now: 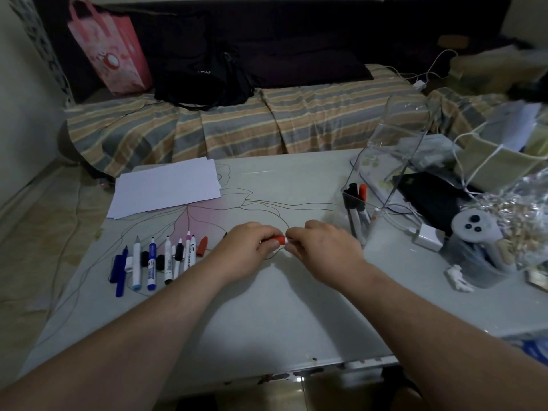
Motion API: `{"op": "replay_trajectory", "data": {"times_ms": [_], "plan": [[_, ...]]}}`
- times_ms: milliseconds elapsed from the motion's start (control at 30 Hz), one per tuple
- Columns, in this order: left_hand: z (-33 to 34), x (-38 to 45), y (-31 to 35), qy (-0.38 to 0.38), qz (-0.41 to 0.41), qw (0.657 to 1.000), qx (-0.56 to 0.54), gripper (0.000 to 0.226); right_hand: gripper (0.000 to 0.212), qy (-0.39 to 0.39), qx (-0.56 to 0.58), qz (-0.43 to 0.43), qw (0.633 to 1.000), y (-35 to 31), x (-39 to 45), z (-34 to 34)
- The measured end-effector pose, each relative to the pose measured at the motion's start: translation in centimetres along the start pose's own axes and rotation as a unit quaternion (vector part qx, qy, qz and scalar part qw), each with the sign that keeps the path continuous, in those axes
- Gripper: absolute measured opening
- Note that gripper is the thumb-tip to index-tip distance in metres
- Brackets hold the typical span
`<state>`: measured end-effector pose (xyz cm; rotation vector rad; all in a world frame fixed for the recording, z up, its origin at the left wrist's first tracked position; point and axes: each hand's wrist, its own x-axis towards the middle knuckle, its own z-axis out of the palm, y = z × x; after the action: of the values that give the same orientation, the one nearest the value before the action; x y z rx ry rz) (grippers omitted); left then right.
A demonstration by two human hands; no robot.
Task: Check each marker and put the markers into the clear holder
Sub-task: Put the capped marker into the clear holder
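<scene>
Together, curled fingers (268, 237) (both hands), red marker (279, 240)

Dim, soft indoor light; wide-angle bending, blurred right edge.

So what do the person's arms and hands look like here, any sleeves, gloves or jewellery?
Both forearms are bare right up to the frame's edge, with no sleeves in view. The left hand and right hand wear no gloves. No watch or bracelet shows on either wrist; the picture is too dim to rule out a ring.

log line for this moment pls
left hand: grips red marker | right hand: pinches its white end | holder: some markers inside | table: loose markers left
</scene>
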<state>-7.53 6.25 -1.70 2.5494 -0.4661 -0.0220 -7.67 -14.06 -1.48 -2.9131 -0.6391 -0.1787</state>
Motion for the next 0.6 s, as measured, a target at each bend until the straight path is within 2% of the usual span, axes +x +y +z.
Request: {"op": "replay_trajectory", "data": {"times_ms": [133, 333, 600], "plan": [[-0.6, -0.3, 1.0, -0.015, -0.014, 1.000, 0.000, 0.022, 0.035, 0.037, -0.010, -0.016, 0.999, -0.4, 0.1, -0.8], [-1.4, -0.7, 1.9, 0.000, -0.021, 1.000, 0.001, 0.025, 0.042, 0.061, 0.036, -0.033, 0.997, -1.2, -0.3, -1.0], [-2.0, -0.9, 2.8, -0.003, -0.007, 1.000, 0.026, 0.031, 0.045, 0.018, 0.119, -0.007, 0.993, -1.7, -1.1, -1.5]]}}
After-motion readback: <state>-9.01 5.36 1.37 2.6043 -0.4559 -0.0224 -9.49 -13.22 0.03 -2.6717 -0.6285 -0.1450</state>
